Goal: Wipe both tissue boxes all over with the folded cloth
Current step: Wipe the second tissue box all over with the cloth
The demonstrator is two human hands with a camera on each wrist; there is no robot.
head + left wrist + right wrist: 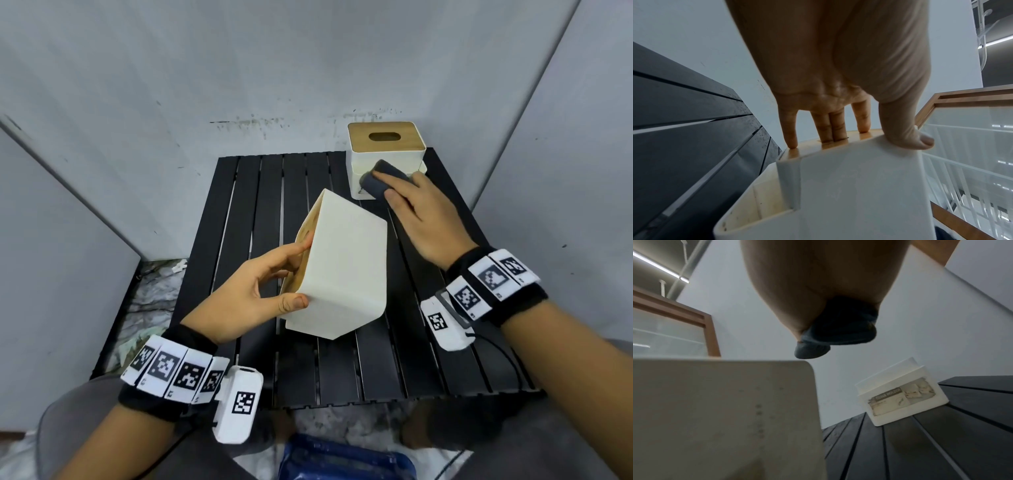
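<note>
A white tissue box (346, 274) with a wooden lid is tilted above the middle of the black slatted table (260, 192). My left hand (301, 270) grips it, thumb (912, 138) on a white side and fingers (830, 128) on the lid. The second tissue box (383, 154) stands upright at the back right; its labelled side (902, 395) shows in the right wrist view. My right hand (394, 192) holds the dark grey folded cloth (376, 180) in the air in front of that box. In the right wrist view the cloth (838, 332) touches neither box, with the held box (725, 410) below it.
Grey walls close the table in at the back and on both sides. Pale clutter (154, 291) lies on the floor left of the table. A blue object (342, 459) sits by my lap under the table's front edge (376, 401).
</note>
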